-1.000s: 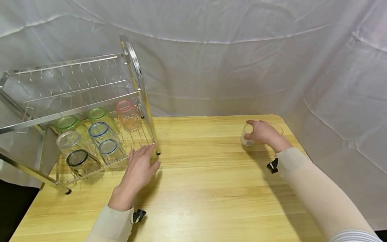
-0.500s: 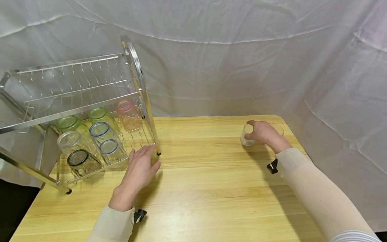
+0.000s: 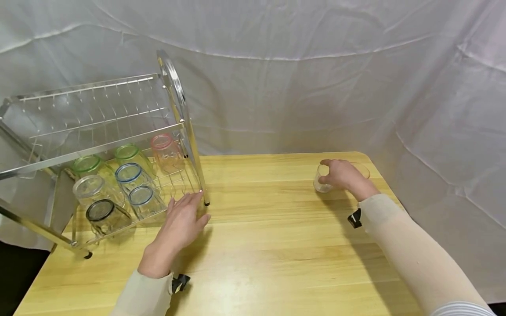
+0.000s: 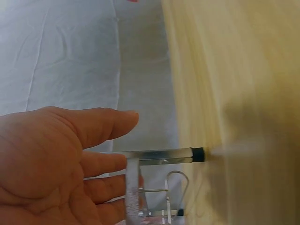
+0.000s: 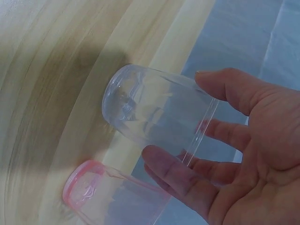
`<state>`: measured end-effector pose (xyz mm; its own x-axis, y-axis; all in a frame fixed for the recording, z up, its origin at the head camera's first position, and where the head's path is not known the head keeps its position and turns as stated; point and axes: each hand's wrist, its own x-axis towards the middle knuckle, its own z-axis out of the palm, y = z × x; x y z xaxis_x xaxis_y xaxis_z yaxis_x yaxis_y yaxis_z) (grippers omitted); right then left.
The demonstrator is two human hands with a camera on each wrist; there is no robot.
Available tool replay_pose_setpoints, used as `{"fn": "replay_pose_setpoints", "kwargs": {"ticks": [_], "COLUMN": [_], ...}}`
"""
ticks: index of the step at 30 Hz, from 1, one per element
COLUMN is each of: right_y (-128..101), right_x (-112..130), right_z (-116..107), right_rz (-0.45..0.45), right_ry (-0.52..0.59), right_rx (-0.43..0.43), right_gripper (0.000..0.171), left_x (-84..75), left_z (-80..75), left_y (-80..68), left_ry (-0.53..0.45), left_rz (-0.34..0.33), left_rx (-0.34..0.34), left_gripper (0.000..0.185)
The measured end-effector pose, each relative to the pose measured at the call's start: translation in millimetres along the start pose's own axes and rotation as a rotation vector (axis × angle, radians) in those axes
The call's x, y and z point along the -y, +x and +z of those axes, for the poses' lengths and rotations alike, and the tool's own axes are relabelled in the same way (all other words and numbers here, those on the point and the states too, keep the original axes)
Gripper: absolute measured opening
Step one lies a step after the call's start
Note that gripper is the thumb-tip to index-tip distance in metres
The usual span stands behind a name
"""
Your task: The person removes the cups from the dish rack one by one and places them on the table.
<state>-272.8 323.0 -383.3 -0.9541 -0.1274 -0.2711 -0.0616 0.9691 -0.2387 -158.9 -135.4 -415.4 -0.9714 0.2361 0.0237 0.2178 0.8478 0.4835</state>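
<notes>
My right hand [image 3: 345,176] holds a clear drinking glass [image 5: 150,101] by its rim end, thumb on one side and fingers on the other. The glass stands upright at the right of the table, its base on the wood. Beside it is a second glass with a pink tint [image 5: 84,190], mostly behind the hand in the head view. At the left, my left hand [image 3: 179,226] is at the front right corner of a metal dish rack [image 3: 193,156]. Its fingers reach straight behind the rack's rail, and the thumb is spread away.
Several upside-down glasses fill the rack's lower shelf, among them a smoky black one [image 3: 106,217], a blue-rimmed one [image 3: 129,173], a green one [image 3: 128,152] and a pink one [image 3: 164,149]. Grey cloth [image 3: 276,87] hangs behind the wooden table [image 3: 269,237].
Both hands keep their places at the rack and the clear glass. Only the head view has tilted slightly, so the scene sits a little lower.
</notes>
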Motion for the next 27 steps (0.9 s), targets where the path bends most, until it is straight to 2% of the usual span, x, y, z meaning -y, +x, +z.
{"fn": "replay_pose_setpoints", "kwargs": {"ticks": [7,11,15,19,24,27], "right_y": [-1,-2,-3,-4,-5,-6], "right_x": [-2,0,2,4,5,7], "right_z": [2,4,5,5,5,5], "right_rz": [-0.017,-0.028,-0.023,-0.018,-0.013,-0.01], "right_ry": [0.01,0.012,0.003,-0.016,-0.025,-0.028], "right_rx": [-0.017,-0.027,-0.027,-0.034,-0.044,-0.048], "right_gripper": [0.076,0.076,0.077,0.076,0.076,0.076], "left_x": [-2.0,-2.8,-2.4,-1.1,5.4,12.8], "left_z": [-8.7,-16.5,-30.9,-52.6,-74.6,-82.9], "left_y": [2.3,4.6,9.7,21.5,46.0,64.1], "left_ry": [0.02,-0.012,-0.038,0.0,0.057,0.1], "left_rz": [0.004,-0.009,-0.042,-0.062,-0.001,0.016], "left_rx": [0.073,0.08,0.023,-0.073,-0.214,-0.246], "left_gripper": [0.067,0.055,0.047,0.048,0.048,0.049]}}
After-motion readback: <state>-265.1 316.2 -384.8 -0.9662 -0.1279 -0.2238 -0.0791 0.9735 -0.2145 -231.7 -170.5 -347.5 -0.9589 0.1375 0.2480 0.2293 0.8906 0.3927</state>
